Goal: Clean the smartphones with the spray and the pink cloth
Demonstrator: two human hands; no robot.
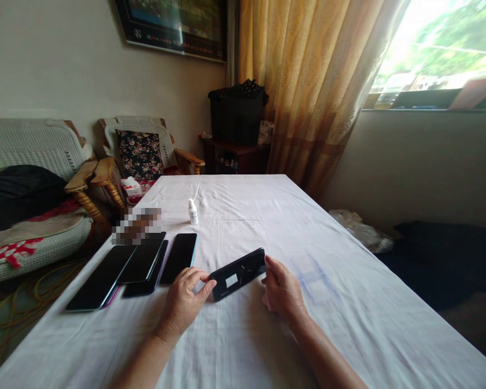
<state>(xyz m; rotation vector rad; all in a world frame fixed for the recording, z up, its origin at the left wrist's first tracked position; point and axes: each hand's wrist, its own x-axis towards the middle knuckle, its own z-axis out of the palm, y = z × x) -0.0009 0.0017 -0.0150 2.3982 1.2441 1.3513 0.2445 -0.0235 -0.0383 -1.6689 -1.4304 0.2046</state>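
A black smartphone (243, 273) is held tilted above the white-covered table, between both hands. My left hand (182, 302) pinches its left end between thumb and fingers. At the phone's other end, my right hand (283, 289) is closed with its fingertips on the corner. Something pale pink shows under that hand's curled fingers; I cannot make out what it is. Left of my left hand, a phone with a dark screen (179, 258) lies face up. Several more phones overlap farther left, among them a black one (143, 259) on top and a large one (101, 278) beside it.
A small white bottle (193, 212) stands upright beyond the phones on the white tablecloth (243, 205). Woven armchairs (137, 140) are at the left. A black covered box (237, 113) sits on a cabinet behind the table. A plastic bag (360, 229) lies off the right edge.
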